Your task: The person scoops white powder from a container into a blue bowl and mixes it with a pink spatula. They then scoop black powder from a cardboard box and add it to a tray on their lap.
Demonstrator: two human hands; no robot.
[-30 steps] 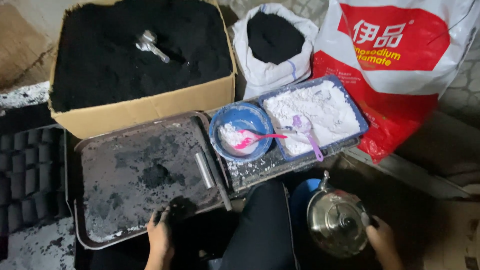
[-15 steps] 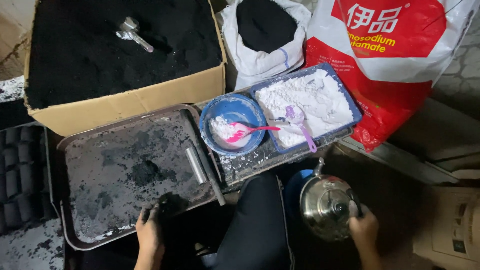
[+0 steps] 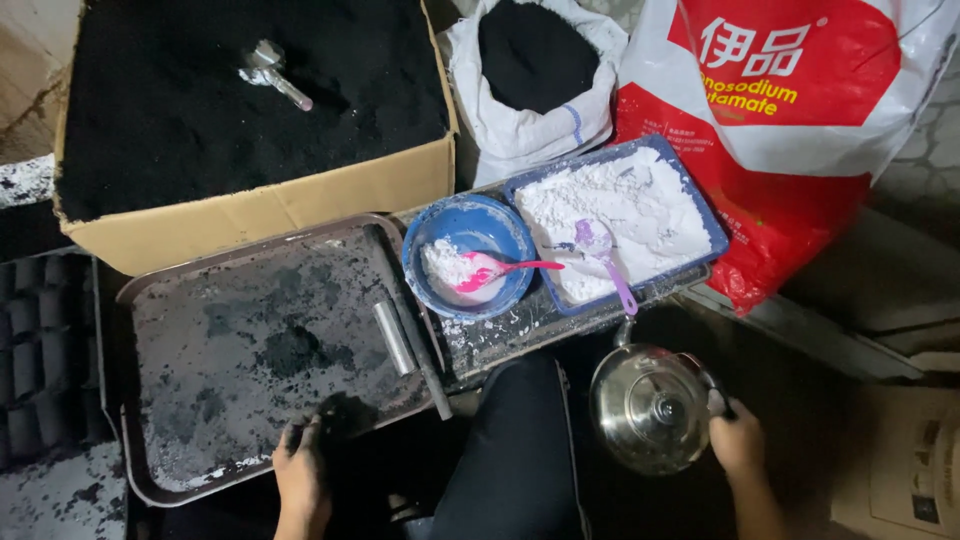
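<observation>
a person's right hand [image 3: 738,440] closes around the handle of a steel kettle [image 3: 650,405] that sits low at the right, its lid up and its spout pointing away toward the trays. the left hand [image 3: 302,470] rests at the near edge of a metal tray [image 3: 150,480] dusted with black powder, fingers curled over a small dark heap; whether it actually grips anything is hard to tell in the dim light. a short metal tube [image 3: 394,338] lies on the tray's right side, its long axis running away from the person. beyond the kettle and slightly left of it stands a blue bowl [image 3: 420,250] with white powder and a pink spoon [image 3: 500,268], just beside a blue tray [image 3: 715,235] of white powder holding a purple spoon [image 3: 605,258]. the kettle hand is the nearer one to the bowl. a cardboard box [image 3: 300,205] of black powder, with a metal scoop [image 3: 272,72] in it, stands farther back.
</observation>
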